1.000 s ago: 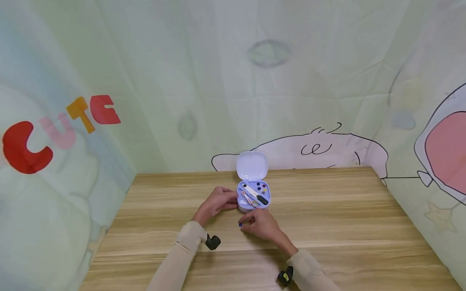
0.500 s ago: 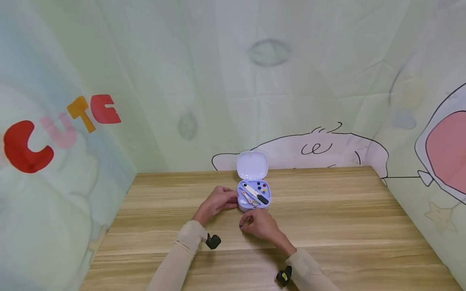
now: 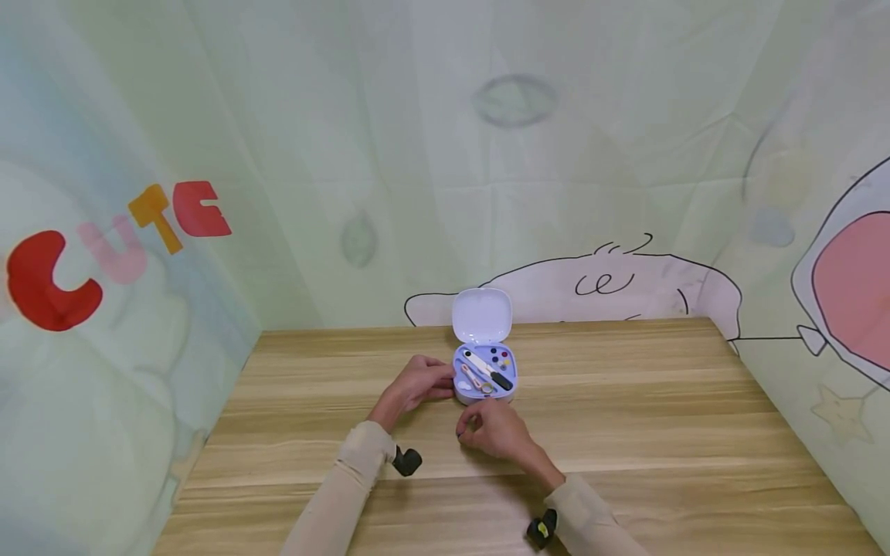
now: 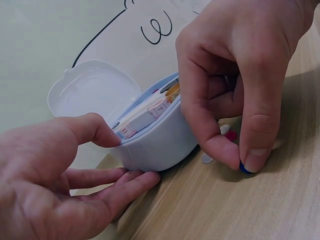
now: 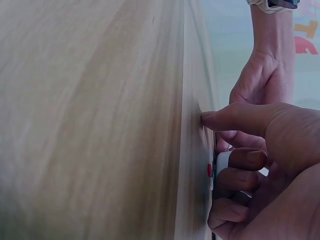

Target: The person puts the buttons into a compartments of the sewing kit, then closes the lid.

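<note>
An open light-blue sewing box (image 3: 459, 392) stands on the table, its white lid (image 3: 482, 315) tipped back. My left hand (image 3: 422, 381) holds the box's left side, with the thumb on the rim and the fingers against the lower wall in the left wrist view. In front of the box, my right hand (image 3: 499, 429) pinches a small blue button (image 4: 244, 168) between thumb and forefinger, low at the tabletop; most of the button is hidden. Inside the box lie black-handled scissors (image 3: 501, 381), an orange-and-white tool (image 3: 471, 377) and several small coloured buttons (image 3: 504, 355).
Beneath my right hand, a red button (image 4: 231, 135), a whitish button (image 4: 225, 129) and a grey disc (image 4: 207, 159) lie by the box. The wooden table (image 3: 647, 417) extends to both sides. A printed curtain (image 3: 417, 154) hangs behind it.
My right hand's fingertips have moved slightly down toward the table, and the blue button shows less between them. My left hand and the box have stayed put.
</note>
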